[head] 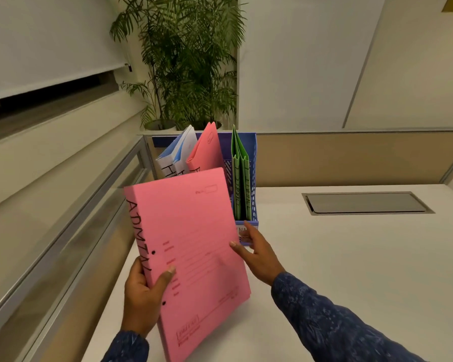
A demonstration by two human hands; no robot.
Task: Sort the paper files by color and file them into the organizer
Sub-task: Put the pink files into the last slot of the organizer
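Observation:
A pink file (191,246) with "ADMIN" written down its spine is held upright above the white desk. My left hand (144,291) grips its spine edge near the bottom, thumb on the cover. My right hand (256,253) rests its fingertips on the file's right edge, fingers spread. Behind the file stands a blue organizer (253,184) with three slots. The left slot holds white files (179,152), the middle one another pink file (207,150), the right one two green files (239,178). The held file hides the organizer's lower front.
The white desk (324,270) has a grey cable hatch (364,202) at the right. A beige partition (351,158) runs behind the desk, a glass partition (71,231) along the left. A potted palm (186,66) stands behind the organizer.

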